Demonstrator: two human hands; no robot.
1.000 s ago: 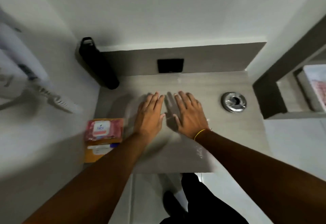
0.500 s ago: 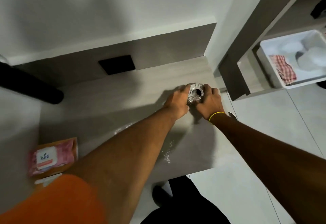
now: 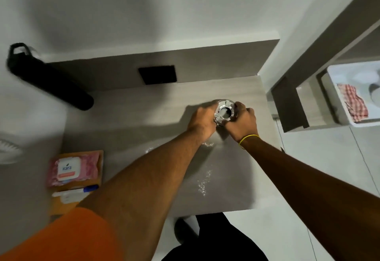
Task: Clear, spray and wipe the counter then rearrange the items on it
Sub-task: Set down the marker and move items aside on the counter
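Now ashtray (image 3: 225, 112) tilted, mouth camera-ward

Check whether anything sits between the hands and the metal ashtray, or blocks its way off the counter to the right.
Nothing stands between them: the left hand and right hand already clasp the metal ashtray from both sides. The counter between it and the right edge looks bare; the black bottle and wipes pack lie far left.
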